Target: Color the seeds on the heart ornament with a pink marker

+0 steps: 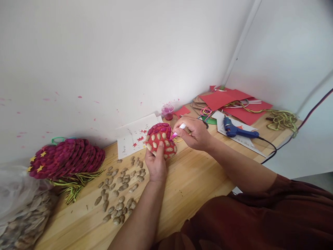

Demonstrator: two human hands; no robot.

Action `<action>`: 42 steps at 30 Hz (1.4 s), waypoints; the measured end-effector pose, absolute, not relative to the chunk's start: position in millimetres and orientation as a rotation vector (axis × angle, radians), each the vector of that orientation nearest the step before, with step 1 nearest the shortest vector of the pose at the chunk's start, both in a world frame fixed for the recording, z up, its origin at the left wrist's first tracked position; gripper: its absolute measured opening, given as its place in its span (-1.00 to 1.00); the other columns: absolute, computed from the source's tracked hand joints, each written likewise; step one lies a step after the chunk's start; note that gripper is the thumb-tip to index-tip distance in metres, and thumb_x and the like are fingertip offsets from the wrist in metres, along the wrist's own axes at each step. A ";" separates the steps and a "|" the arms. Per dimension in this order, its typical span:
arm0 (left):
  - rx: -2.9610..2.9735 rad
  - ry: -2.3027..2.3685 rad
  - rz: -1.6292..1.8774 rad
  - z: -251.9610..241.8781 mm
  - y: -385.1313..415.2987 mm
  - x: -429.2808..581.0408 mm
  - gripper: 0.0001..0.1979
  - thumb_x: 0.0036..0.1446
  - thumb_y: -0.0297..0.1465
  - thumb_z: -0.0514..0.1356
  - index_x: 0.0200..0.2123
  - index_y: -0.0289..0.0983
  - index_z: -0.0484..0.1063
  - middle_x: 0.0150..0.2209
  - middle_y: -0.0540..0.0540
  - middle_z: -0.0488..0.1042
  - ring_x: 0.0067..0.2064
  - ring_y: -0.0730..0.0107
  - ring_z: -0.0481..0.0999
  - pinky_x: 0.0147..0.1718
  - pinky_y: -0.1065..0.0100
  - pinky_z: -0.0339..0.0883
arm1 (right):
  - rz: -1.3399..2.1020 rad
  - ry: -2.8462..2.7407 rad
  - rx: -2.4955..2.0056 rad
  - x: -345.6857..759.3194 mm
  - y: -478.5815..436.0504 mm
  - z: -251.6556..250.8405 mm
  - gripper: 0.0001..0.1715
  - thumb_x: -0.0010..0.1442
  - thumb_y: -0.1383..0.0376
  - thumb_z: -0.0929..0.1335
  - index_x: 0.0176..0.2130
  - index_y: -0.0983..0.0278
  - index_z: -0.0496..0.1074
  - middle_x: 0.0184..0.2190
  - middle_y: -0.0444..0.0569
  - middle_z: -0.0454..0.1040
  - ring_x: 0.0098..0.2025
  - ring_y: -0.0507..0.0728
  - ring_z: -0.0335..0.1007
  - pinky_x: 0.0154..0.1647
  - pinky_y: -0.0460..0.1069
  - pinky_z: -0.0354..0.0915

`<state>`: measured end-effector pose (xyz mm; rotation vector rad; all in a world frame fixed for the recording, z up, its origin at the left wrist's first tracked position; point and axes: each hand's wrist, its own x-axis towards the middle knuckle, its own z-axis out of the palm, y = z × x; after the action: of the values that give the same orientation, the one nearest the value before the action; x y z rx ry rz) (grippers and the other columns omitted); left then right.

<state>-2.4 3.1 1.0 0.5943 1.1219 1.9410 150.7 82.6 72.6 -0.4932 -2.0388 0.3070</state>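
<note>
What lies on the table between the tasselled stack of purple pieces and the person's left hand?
Loose, unpainted peanuts, scattered over the wooden table between the stack and the left hand, as the head view shows.

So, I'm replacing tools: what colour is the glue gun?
The glue gun is mostly blue, seen best in the head view.

The left forearm point(143, 213) slants up from the bottom edge, bare, and the left hand point(156, 167) is closed in a hold, its thumb point(160, 150) extended forward. The right forearm point(241, 166) reaches in from the right — also bare — and the right hand point(194, 133) is curled in a pinch, slightly farther forward. The 2 hands are near each other — not touching.
</note>
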 end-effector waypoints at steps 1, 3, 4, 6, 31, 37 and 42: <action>0.599 1.121 1.937 0.7 3.2 -2.8 -0.44 -0.01 -0.13 0.57 0.03 -0.22 0.65 0.04 -0.24 0.71 0.09 0.06 0.70 0.11 0.11 0.56 | 0.310 -2.034 -0.500 151.0 82.7 72.7 -0.70 0.51 0.15 0.29 -0.25 0.20 0.46 -0.36 -0.03 0.62 -0.32 0.14 0.42 -0.17 0.07 0.29; 0.590 1.119 1.926 0.7 3.3 -3.1 -0.44 -0.01 -0.12 0.58 0.03 -0.20 0.65 0.05 -0.22 0.71 0.11 0.05 0.70 0.12 0.11 0.56 | 0.316 -2.026 -0.507 151.3 82.8 72.8 -0.69 0.51 0.14 0.29 -0.25 0.20 0.46 -0.36 -0.03 0.63 -0.32 0.14 0.43 -0.17 0.08 0.29; 0.583 1.117 1.924 0.9 3.3 -3.2 -0.44 -0.02 -0.12 0.58 0.02 -0.20 0.66 0.05 -0.22 0.71 0.11 0.06 0.70 0.12 0.11 0.56 | 0.319 -2.023 -0.505 151.4 82.9 72.7 -0.69 0.51 0.14 0.29 -0.26 0.20 0.46 -0.36 -0.03 0.63 -0.32 0.14 0.43 -0.17 0.07 0.29; 0.571 1.113 1.923 1.0 3.3 -3.1 -0.45 -0.03 -0.12 0.59 0.00 -0.20 0.66 0.03 -0.20 0.71 0.10 0.06 0.70 0.11 0.12 0.56 | 0.322 -2.025 -0.496 151.3 82.8 72.6 -0.69 0.52 0.14 0.29 -0.26 0.20 0.46 -0.36 -0.04 0.63 -0.32 0.13 0.44 -0.17 0.07 0.29; 0.608 1.112 1.929 1.9 3.5 -2.3 -0.45 -0.03 -0.13 0.58 0.01 -0.21 0.66 0.06 -0.21 0.71 0.08 0.09 0.71 0.10 0.15 0.55 | 0.323 -2.083 -0.462 149.3 81.1 73.1 -0.71 0.50 0.16 0.30 -0.26 0.19 0.46 -0.36 -0.03 0.62 -0.30 0.15 0.44 -0.12 0.09 0.31; 0.625 1.133 1.924 1.5 3.4 -2.6 -0.46 0.00 -0.16 0.58 0.03 -0.21 0.65 0.08 -0.20 0.70 0.07 0.12 0.71 0.11 0.14 0.55 | 0.258 -2.107 -0.428 148.1 81.1 71.9 -0.77 0.48 0.21 0.32 -0.26 0.19 0.45 -0.39 -0.07 0.60 -0.32 0.14 0.41 -0.15 0.09 0.28; 0.673 1.158 1.916 1.0 3.0 -2.9 -0.49 0.03 -0.15 0.56 0.02 -0.22 0.65 0.07 -0.20 0.70 0.12 0.10 0.69 0.15 0.15 0.53 | 0.211 -2.133 -0.430 147.1 79.7 71.6 -0.77 0.48 0.20 0.32 -0.25 0.19 0.44 -0.37 -0.05 0.62 -0.31 0.15 0.39 -0.13 0.11 0.27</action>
<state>-2.9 3.0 1.0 0.6725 1.1580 1.9161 147.1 79.7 71.6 -0.4304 -2.1334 0.2106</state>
